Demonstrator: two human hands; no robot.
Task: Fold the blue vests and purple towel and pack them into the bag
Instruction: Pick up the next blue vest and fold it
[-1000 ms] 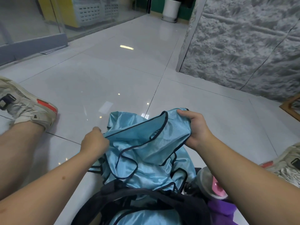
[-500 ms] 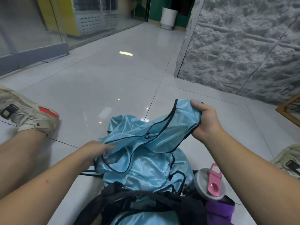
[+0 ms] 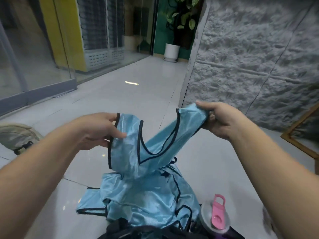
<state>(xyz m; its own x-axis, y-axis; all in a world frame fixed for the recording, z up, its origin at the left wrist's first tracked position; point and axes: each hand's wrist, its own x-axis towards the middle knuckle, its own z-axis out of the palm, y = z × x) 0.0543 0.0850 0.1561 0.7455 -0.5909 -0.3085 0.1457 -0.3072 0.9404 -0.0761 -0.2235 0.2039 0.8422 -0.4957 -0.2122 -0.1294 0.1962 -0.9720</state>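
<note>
Shiny light-blue vest with black trim (image 3: pixel 155 145) lifted by its straps.
My left hand (image 3: pixel 98 130) pinches one strap, right hand (image 3: pixel 219 121) grips the other; more blue vests (image 3: pixel 143 200) heaped below on the floor.

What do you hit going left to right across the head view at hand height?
Beige shoe → left hand → lifted blue vest, held by both hands → right hand → wooden frame at the right edge.
</note>
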